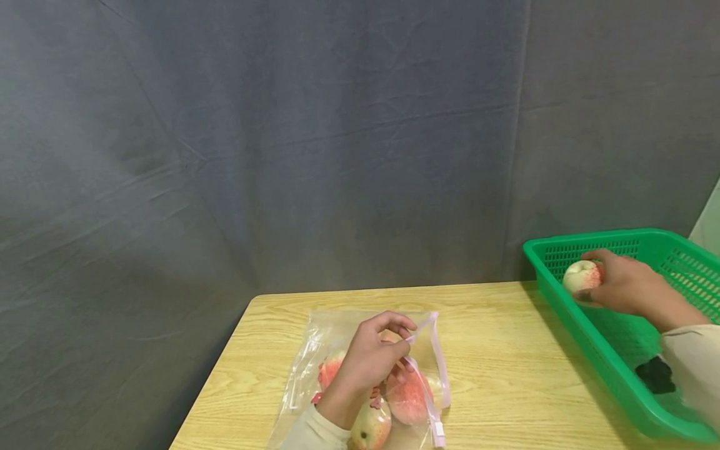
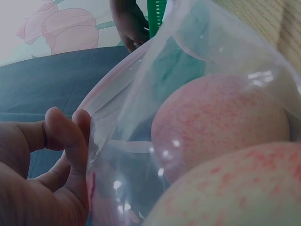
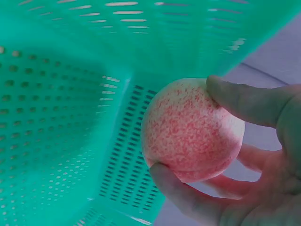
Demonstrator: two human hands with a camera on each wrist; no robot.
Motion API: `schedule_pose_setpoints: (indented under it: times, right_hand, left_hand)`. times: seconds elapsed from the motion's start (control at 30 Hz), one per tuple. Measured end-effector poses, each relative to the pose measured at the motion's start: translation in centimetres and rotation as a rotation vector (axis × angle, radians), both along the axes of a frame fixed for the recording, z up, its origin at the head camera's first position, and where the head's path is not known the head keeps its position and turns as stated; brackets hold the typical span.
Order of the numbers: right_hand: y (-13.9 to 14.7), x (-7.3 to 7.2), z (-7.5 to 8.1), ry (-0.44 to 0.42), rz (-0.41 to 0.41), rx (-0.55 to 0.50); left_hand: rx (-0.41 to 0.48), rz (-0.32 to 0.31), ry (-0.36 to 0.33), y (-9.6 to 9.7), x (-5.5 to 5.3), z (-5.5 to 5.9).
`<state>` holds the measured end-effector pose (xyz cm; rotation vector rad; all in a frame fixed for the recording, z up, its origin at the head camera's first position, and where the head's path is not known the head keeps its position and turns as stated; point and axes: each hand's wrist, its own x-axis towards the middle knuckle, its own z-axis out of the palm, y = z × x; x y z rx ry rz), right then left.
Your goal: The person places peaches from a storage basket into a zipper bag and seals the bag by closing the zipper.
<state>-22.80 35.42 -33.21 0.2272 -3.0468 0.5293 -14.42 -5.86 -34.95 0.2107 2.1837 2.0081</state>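
Note:
My right hand (image 1: 632, 287) grips a pale peach with a red blush (image 3: 190, 132), thumb and fingers around its sides, above the far left part of a green plastic basket (image 1: 595, 350). On the table, a clear zip bag (image 1: 298, 381) with a pink closure strip lies with several peaches inside, among them a redder one (image 1: 413, 397) and a pale one (image 1: 371, 430). My left hand (image 1: 371, 353) lies over the bag and pinches the edge of its parted mouth, which faces the basket. In the left wrist view, two peaches (image 2: 221, 122) show large through the film.
The light wood table (image 1: 495, 356) ends at a back edge against a dark grey curtain (image 1: 365, 156). The basket's perforated walls rise at the right of the table. A small black patch (image 1: 657, 375) shows by the right sleeve, over the basket.

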Motion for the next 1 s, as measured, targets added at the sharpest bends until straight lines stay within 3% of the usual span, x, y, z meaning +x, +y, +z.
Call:
schedule_pose_setpoints:
  times: [0.4,0.7,1.0]
  right_hand:
    - [-0.9,2.1,1.3,0.004,-0.037,-0.041]
    - [-1.4,4.1,2.3,0.017,-0.021,-0.117]
    - [-1.8,4.9,1.7,0.049,0.002,-0.131]
  left_hand:
    - [-0.027,0.018,0.001,-0.2,0.0,-0.1]
    - [-0.026,0.010,0.003,-0.3,-0.2,-0.2]
    - [-0.008,0.000,0.017,-0.3,-0.1,-0.1]
